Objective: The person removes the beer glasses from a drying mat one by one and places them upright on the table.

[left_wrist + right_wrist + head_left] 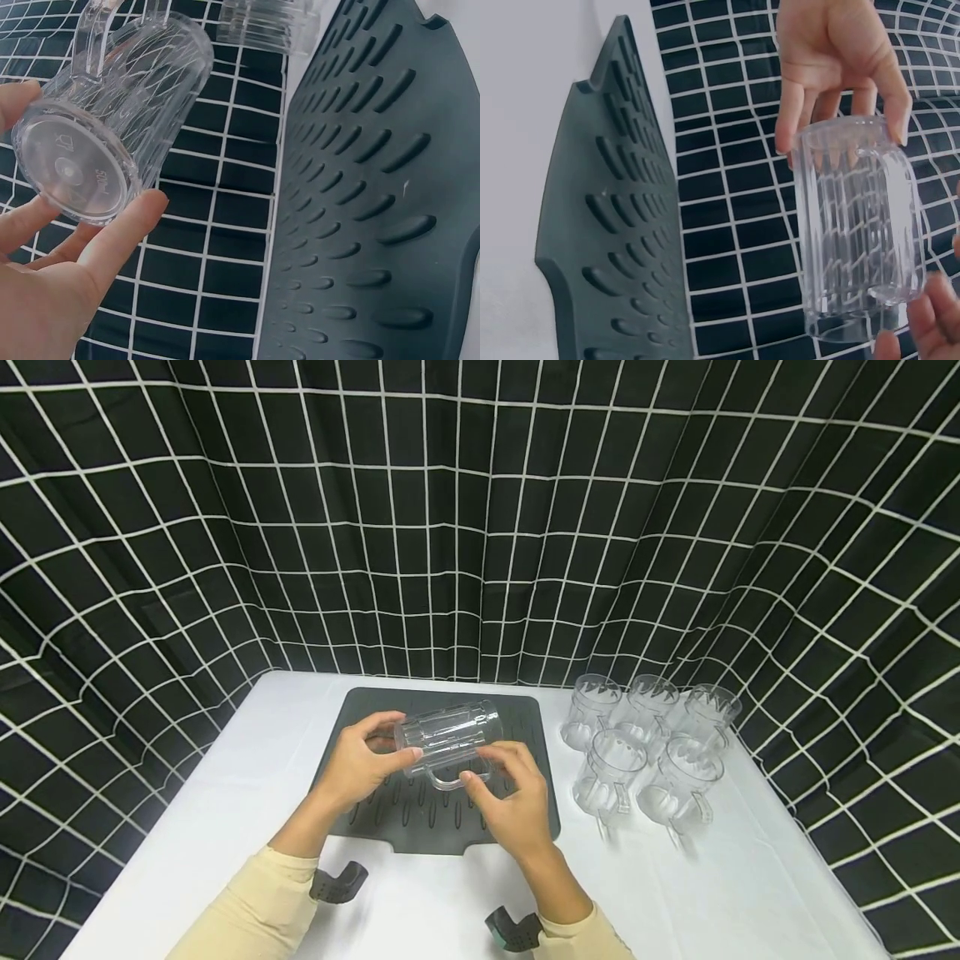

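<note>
A clear beer mug [450,731] is tipped on its side above the dark grey drying mat [420,839], its handle towards the person. My left hand [360,764] grips the mug by its base, thumb on the near side and fingers behind. In the left wrist view the round base [71,169] faces the camera and bears a faint printed mark. At the rim end, my right hand [517,797] has thumb and fingertips around the handle [444,783]. Only that hand's fingertips [934,307] show in the right wrist view.
Several more clear mugs [617,760] stand in two rows on the white tablecloth [757,877], right of the mat. Raised oval ribs cover the mat. A black curtain [450,552] with a white grid rises behind and at both sides.
</note>
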The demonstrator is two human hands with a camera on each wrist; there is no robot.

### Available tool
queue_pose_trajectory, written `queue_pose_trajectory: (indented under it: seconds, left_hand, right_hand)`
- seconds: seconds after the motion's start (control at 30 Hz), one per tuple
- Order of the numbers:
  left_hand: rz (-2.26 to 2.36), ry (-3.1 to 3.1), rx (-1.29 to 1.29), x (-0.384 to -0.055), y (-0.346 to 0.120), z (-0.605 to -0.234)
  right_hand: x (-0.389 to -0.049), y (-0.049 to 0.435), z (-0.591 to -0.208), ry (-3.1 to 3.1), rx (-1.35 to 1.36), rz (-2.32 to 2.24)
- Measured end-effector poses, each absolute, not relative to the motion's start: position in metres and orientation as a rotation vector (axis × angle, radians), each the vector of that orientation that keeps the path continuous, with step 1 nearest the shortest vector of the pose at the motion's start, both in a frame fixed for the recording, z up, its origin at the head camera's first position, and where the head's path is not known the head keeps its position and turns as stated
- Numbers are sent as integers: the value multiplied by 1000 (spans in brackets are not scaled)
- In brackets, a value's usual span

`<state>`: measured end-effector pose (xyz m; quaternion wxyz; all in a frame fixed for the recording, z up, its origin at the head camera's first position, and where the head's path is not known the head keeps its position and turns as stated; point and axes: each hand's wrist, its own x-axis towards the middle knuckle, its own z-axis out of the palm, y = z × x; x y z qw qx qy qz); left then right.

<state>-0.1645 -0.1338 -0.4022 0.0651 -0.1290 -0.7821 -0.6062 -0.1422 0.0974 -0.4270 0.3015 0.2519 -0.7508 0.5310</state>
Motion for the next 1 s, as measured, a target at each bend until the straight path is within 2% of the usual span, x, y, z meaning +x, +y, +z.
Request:
queue_pose_trajectory:
  seconds: [0.47,1.0]
  left_hand:
    - [-1857,-2277,-332,-162,-130,-401]
    - [-1899,-2352,-360,-162,-133,-407]
  right_hand:
    - [-138,92,-427,-2320,121,1388]
    - [-139,84,-425,-2251,198,1510]
